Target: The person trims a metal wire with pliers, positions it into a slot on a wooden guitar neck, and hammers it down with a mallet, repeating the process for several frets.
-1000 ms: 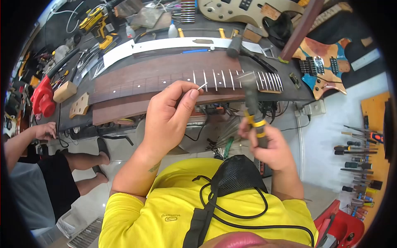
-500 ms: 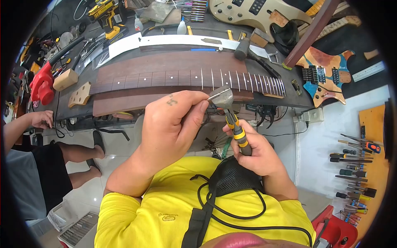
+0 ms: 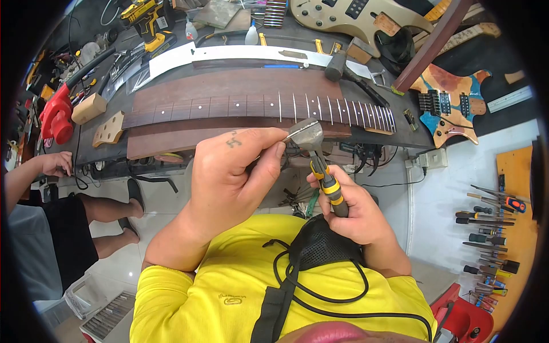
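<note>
Pinched between the thumb and finger of my left hand (image 3: 234, 177) is a short piece of fret wire (image 3: 297, 132). Its far part lies across the wide metal head of a pair of nippers (image 3: 310, 138) with yellow-and-black handles. My right hand (image 3: 357, 208) is wrapped around those handles, below the head. Just beyond both hands lies a guitar neck (image 3: 189, 110) with a dark fretboard. Bright frets sit in its right half, while the slots toward the pale headstock (image 3: 108, 130) show no metal.
A hammer (image 3: 337, 67) lies behind the neck, near a white strip (image 3: 240, 54). Farther back are a yellow drill (image 3: 147, 26) and a guitar body (image 3: 343, 20). A colourful guitar (image 3: 452, 106) lies right. Another person's hand (image 3: 57, 164) is at the left.
The fret wire and nippers remain together, with the wire showing brighter across the head. My left hand has shifted slightly left. The view has moved a little.
</note>
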Action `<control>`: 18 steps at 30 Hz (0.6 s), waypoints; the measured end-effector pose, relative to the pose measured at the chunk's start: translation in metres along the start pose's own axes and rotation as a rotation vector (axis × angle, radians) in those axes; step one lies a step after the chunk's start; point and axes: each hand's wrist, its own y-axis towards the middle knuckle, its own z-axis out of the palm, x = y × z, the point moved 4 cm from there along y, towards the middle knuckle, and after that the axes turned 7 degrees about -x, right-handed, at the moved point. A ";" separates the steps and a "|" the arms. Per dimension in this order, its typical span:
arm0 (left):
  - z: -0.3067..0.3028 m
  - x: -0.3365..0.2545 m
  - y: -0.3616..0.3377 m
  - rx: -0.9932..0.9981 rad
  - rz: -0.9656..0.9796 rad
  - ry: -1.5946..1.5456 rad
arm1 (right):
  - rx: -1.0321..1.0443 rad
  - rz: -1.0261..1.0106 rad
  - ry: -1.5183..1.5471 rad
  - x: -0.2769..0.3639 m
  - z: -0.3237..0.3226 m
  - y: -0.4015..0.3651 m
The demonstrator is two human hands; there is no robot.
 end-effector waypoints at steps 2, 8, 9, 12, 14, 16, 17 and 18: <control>-0.001 0.000 0.000 0.005 -0.020 -0.035 | 0.007 -0.022 -0.023 0.000 0.002 0.001; -0.003 0.005 -0.001 0.051 -0.096 -0.090 | -0.006 -0.128 -0.121 0.000 0.006 0.003; -0.003 0.005 -0.001 0.051 -0.098 -0.089 | -0.056 -0.091 -0.134 0.003 0.007 0.004; -0.005 0.009 -0.001 0.100 -0.196 -0.116 | -0.158 -0.052 -0.204 0.008 0.007 0.005; -0.003 0.027 -0.012 0.208 -0.546 -0.411 | -0.133 -0.062 -0.132 0.000 0.007 0.004; 0.014 0.036 -0.015 0.118 -0.610 -0.708 | -0.107 -0.072 -0.062 -0.001 0.007 0.005; 0.024 0.040 -0.015 0.018 -0.669 -1.002 | -0.051 -0.085 -0.075 0.002 0.009 0.007; 0.037 0.040 -0.015 0.120 -0.691 -1.133 | 0.006 -0.099 -0.088 0.003 0.013 0.008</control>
